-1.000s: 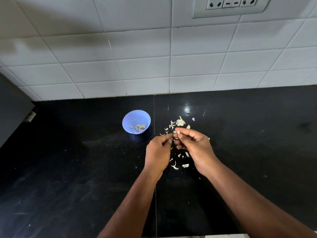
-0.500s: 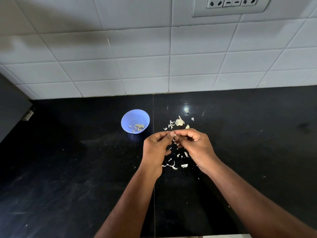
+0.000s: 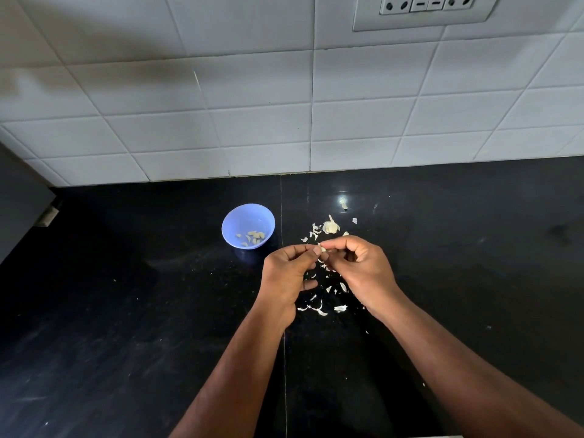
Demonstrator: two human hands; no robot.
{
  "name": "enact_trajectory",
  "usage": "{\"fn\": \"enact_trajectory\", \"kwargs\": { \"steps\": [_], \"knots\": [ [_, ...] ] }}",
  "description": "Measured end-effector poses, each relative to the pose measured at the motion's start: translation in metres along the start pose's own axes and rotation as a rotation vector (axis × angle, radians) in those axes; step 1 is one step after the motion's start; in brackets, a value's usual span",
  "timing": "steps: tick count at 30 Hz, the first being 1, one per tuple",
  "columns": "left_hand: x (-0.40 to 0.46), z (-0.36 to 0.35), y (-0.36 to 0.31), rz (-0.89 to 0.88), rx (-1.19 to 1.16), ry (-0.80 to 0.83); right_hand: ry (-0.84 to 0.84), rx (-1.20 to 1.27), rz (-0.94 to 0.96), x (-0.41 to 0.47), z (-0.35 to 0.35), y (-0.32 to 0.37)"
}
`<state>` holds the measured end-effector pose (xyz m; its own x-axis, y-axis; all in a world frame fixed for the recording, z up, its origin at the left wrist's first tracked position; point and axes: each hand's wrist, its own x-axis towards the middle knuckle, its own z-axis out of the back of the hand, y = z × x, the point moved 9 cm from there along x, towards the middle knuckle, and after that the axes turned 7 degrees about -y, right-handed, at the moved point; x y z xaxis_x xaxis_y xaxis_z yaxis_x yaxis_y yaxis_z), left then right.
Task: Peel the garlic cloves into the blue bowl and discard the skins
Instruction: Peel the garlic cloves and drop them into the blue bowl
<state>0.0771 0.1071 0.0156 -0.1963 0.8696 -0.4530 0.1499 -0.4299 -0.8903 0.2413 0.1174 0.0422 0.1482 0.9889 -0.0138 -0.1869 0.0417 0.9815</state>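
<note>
A small blue bowl (image 3: 234, 222) stands on the black counter and holds several peeled garlic cloves (image 3: 254, 238). To its right, my left hand (image 3: 286, 278) and my right hand (image 3: 363, 273) meet fingertip to fingertip and together pinch one small garlic clove (image 3: 322, 248) above the counter. A garlic bulb remnant (image 3: 331, 226) lies just behind the hands. White skin scraps (image 3: 319, 309) are scattered on the counter under and around both hands.
The black stone counter (image 3: 126, 311) runs to a white tiled wall (image 3: 252, 121) with a socket panel (image 3: 423, 9) at the top right. A dark grey object (image 3: 19, 197) stands at the far left edge.
Both hands stay together on the clove and have shifted only slightly; the fingers have worked a little on the clove.
</note>
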Motion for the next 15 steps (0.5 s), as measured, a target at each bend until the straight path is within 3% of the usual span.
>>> {"fn": "enact_trajectory", "kwargs": {
  "steps": [9, 15],
  "knots": [
    [0.001, -0.011, -0.012, -0.133, 0.142, 0.024, 0.018, -0.080, 0.047, 0.004, -0.003, 0.006],
    [0.003, -0.002, -0.004, -0.017, 0.062, -0.053, -0.048, 0.232, -0.174, 0.005, 0.000, -0.013]
  ]
}}
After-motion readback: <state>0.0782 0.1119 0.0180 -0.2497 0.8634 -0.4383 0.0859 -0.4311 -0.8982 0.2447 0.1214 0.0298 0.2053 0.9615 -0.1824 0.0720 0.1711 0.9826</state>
